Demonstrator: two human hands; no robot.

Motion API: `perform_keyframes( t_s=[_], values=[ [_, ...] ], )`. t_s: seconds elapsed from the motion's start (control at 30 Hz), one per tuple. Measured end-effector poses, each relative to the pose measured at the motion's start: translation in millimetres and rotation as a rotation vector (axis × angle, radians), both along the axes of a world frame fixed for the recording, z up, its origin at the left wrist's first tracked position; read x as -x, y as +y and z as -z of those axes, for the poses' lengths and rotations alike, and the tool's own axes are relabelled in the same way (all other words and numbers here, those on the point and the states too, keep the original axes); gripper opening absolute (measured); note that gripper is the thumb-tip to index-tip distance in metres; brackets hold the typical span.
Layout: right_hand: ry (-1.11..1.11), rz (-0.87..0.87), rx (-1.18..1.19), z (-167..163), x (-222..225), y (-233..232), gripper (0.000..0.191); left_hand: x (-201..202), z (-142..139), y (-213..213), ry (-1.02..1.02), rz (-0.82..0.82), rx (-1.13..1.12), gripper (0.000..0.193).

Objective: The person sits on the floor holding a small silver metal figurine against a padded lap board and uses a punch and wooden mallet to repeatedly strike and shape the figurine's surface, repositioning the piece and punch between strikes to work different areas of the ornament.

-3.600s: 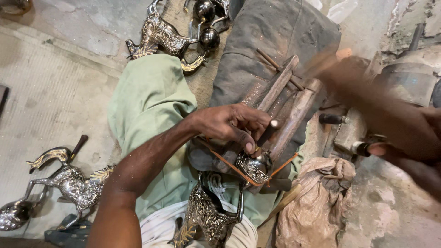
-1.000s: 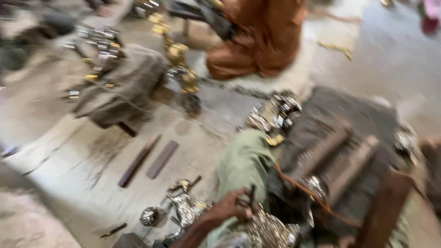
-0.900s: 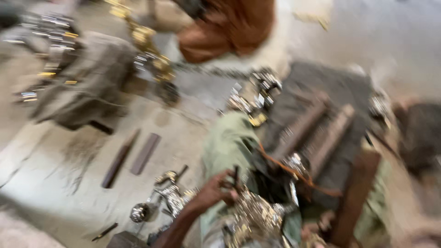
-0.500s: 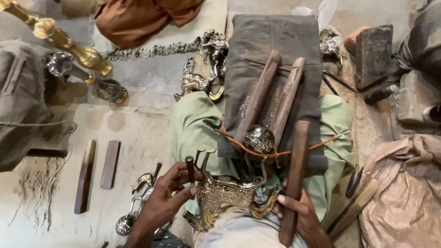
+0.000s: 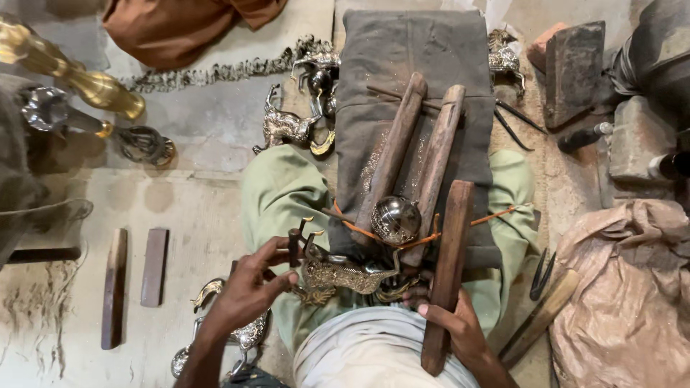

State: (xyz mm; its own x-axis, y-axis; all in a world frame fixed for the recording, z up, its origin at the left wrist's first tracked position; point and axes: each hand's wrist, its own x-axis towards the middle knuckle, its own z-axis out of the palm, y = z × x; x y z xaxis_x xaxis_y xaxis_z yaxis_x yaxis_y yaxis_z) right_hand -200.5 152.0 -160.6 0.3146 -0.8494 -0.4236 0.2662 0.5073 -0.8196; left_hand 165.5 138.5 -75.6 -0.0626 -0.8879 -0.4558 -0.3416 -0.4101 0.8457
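- The left hand (image 5: 244,291) gripped the horns of a brass deer figure (image 5: 345,273), which lay across the lap just below the round metal ball (image 5: 395,219).
- The right hand (image 5: 456,327) clasped a wooden stick (image 5: 447,269) right of that ball.

brass deer figurine (image 5: 343,273) | ornate, on its side, on lap || wooden bar (image 5: 447,273) | upright, alongside

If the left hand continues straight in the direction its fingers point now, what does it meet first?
Probably the brass deer figure: the left hand points rightward and its fingertips already touch the antlered end. Depth is hard to judge.
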Motion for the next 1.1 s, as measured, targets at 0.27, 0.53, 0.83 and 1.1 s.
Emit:
perform_keyframes(
  t_s=[0.27, 0.53, 0.83, 1.1],
  values=[
    [0.402, 0.172, 0.017, -7.2, 35.9, -7.6, 0.045, 31.6, -29.2, -53.7, 0.419, -0.085, 0.275, 0.042],
    [0.869, 0.135, 0.465, -30.9, 99.0, -33.3, 0.050, 126.2, -58.9, -103.1, 0.056, 0.451, 0.547, 0.051],
    [1.194, 0.107, 0.846, -44.9, 124.6, -47.2, 0.061, 146.8, -48.3, -103.4, -0.343, 0.745, 0.742, 0.066],
    [0.918, 0.233, 0.639, -26.2, 139.0, -51.5, 0.028, 148.0, -46.8, -104.3, -0.404, 0.778, 0.770, 0.069]
  ],
)
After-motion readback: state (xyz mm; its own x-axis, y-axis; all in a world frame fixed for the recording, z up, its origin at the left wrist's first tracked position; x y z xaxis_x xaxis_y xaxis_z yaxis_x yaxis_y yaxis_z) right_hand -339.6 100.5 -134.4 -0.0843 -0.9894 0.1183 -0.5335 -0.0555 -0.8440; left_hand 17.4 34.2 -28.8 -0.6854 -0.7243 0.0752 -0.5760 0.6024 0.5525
